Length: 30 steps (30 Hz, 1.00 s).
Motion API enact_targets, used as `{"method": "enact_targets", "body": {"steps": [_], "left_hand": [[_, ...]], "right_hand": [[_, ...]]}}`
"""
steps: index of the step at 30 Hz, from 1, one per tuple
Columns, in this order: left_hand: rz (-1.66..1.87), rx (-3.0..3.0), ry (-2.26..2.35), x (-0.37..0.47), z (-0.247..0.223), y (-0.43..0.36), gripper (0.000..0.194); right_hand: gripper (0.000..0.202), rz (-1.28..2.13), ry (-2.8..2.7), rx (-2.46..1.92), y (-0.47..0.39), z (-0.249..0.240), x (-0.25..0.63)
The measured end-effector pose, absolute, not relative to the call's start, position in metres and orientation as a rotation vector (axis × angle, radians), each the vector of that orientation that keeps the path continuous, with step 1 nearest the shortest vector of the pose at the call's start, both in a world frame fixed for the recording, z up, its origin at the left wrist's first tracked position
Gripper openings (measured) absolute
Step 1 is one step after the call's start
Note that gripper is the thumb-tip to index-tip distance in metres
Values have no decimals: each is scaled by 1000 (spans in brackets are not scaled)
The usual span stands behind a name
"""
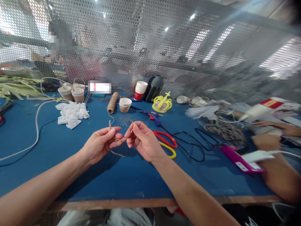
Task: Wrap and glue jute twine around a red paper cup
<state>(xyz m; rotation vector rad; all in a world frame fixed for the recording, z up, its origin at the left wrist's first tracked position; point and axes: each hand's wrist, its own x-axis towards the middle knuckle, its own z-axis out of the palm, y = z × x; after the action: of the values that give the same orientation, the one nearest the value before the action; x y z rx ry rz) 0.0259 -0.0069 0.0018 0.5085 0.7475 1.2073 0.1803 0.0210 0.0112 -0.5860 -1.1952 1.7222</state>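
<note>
Both my hands meet over the middle of the blue table. My left hand (102,140) pinches a piece of brown twine (120,139) between thumb and fingers; one end sticks up above the thumb, another hangs below. Close beside it, my right hand (144,138) is closed on the same twine with its fingertips. Beyond my hands lies a spool of twine (113,103), with a loose strand trailing toward me. A small wrapped cup (125,105) stands right of the spool. Scissors with red and yellow handles (166,139) lie by my right hand, which partly hides them.
A blue glue gun (152,117) with a black cord, a yellow crown (162,103), paper cups (140,90) and a dark kettle (155,88) stand behind. White cloth (72,113) lies left. A purple power strip (242,159) and another person's arm (277,160) are right.
</note>
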Motion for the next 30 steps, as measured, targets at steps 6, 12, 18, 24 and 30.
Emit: {"method": "enact_targets", "body": {"steps": [6,12,18,24,30], "left_hand": [[1198,557,780,25,3,-8,22],[1157,592,807,24,2,-7,13],[1131,668,657,23,0,-7,20],[1194,696,618,19,-3,-6,17],[1202,669,651,19,1,-5,13]], "right_hand": [[25,1805,-1266,-656,18,16,185],[28,1861,-1232,-672,21,13,185],[27,1829,-1068,-729,27,8,185],[23,1884,-1030,-649,26,10,184],[22,1931,-1111,-572,26,10,184]]}}
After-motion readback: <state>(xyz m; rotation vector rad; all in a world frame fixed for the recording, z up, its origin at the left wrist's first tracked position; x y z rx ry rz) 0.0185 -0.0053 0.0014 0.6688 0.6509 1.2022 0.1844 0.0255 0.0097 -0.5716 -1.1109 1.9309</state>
